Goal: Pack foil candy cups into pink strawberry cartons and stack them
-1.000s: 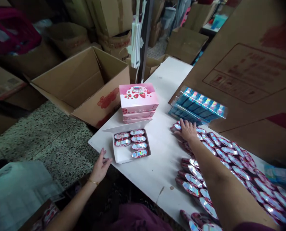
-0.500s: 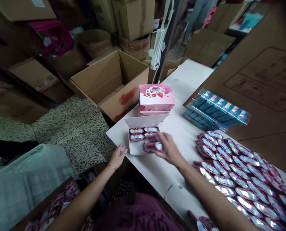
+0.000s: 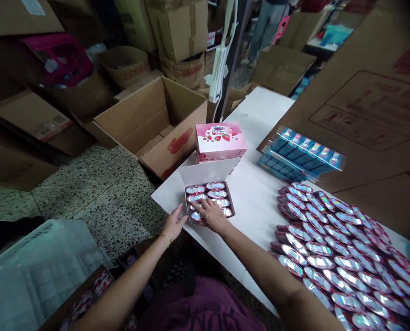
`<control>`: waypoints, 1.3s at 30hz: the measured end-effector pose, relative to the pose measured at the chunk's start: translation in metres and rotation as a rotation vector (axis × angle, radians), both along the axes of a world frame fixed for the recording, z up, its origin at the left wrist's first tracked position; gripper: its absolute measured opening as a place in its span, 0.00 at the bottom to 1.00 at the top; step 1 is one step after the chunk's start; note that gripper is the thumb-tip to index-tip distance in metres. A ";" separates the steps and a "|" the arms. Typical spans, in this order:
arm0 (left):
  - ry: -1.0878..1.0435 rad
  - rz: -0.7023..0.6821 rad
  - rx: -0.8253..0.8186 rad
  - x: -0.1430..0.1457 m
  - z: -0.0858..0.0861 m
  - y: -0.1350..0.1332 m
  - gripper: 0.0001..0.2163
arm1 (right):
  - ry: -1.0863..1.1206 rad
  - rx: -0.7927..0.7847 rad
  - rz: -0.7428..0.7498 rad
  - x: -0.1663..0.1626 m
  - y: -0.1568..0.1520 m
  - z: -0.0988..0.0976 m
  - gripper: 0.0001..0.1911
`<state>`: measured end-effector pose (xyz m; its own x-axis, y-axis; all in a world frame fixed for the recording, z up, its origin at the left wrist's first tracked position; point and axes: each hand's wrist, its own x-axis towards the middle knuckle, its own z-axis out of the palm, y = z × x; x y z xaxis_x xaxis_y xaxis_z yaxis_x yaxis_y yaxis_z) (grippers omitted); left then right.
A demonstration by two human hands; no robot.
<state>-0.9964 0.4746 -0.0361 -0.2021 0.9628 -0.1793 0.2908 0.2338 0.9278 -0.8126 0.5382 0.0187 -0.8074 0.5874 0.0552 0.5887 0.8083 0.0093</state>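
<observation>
An open white-lined carton (image 3: 210, 172) stands near the table's edge with its lid raised. Rows of small oval-topped packs (image 3: 220, 194) with shiny silvery tops and red edges fill it. My right hand (image 3: 210, 214) lies over the carton's near part, fingers spread on the packs and covering some of them. Beside the carton's near left corner is my left hand (image 3: 173, 223), its fingers apart and nothing in it. Directly behind the raised lid sits a closed pink box (image 3: 221, 140) with strawberry pictures.
Many more oval-topped packs (image 3: 350, 262) stand grouped on the table's right side. Blue packs in clear plastic (image 3: 301, 154) lie behind them, against a large cardboard box (image 3: 370, 105). A big open cardboard box (image 3: 153, 122) is beyond the table's left edge. A pole (image 3: 230, 59) rises behind.
My right hand has moved left and down over the carton and let go of the packs it carried. The carton's near half now holds packs. My left hand stays beside it.
</observation>
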 end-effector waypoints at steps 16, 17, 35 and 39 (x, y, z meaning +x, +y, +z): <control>0.617 -0.015 0.470 0.021 -0.018 0.060 0.19 | 0.077 -0.044 -0.458 0.058 0.051 -0.017 0.24; 0.638 -0.026 0.458 0.023 -0.018 0.061 0.19 | 0.015 -0.043 -0.440 0.057 0.052 -0.014 0.24; 0.611 -0.616 0.382 -0.040 0.016 0.108 0.17 | -0.046 -0.243 0.006 0.097 0.137 0.016 0.29; 0.949 -0.833 0.262 -0.020 0.031 0.099 0.21 | -0.187 -0.221 0.122 0.067 0.122 0.023 0.23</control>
